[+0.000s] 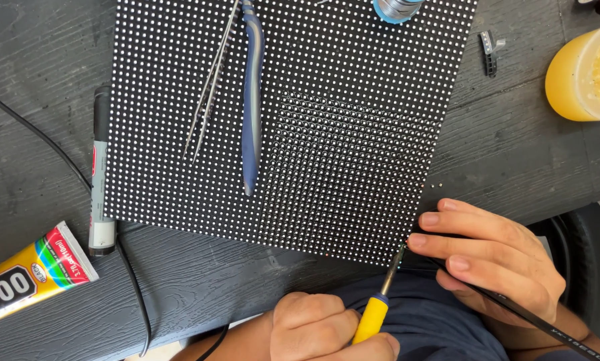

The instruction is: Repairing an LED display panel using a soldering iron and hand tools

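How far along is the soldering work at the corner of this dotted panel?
Done: nothing finished can be made out. In hand: the left hand holds a yellow-handled soldering iron, tip at the dotted panel's near corner, and the right hand steadies that corner, holding a thin black rod. Left: tweezers and solder spool lie unused.

One black dotted panel (293,127). One pair of metal tweezers (211,83). One blue-handled tool (252,100) lying on the panel. One yellow-handled soldering iron (379,301), near. One thin black rod (540,324), near right. One grey marker pen (100,174), left. One yellow glue tube (26,277), near left. One yellow jar (584,73), far right. One solder spool (397,8), far. One small black clip (490,50). One black cable (79,180). Two hands: left hand (326,331), right hand (497,257).
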